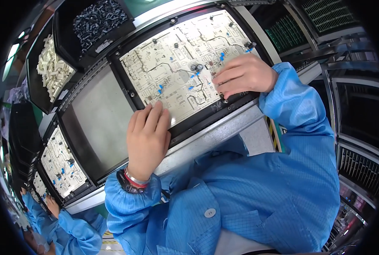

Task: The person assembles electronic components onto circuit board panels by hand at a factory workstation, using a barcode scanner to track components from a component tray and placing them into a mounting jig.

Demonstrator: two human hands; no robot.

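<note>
A pale circuit board (134, 63) with printed lines, blue parts and black cylindrical parts lies in a black frame (189, 129) in front of me. My left hand (148, 138) reaches over the board's near left edge. Its fingers are stretched out side by side, with the tips on the board next to a small brown part. Over the board's right side, my right hand (247, 75) is closed in a pinch, fingertips down at the board's surface. Whatever is between those fingertips is too small and covered to make out.
Beyond the rail stand black bins, one of white connectors (53, 70), another of small black parts (99, 23). A grey plate (100, 114) and another framed board (62, 161) lie leftward. A co-worker's hand (52, 207) is at lower left. Racks (359, 119) line the right.
</note>
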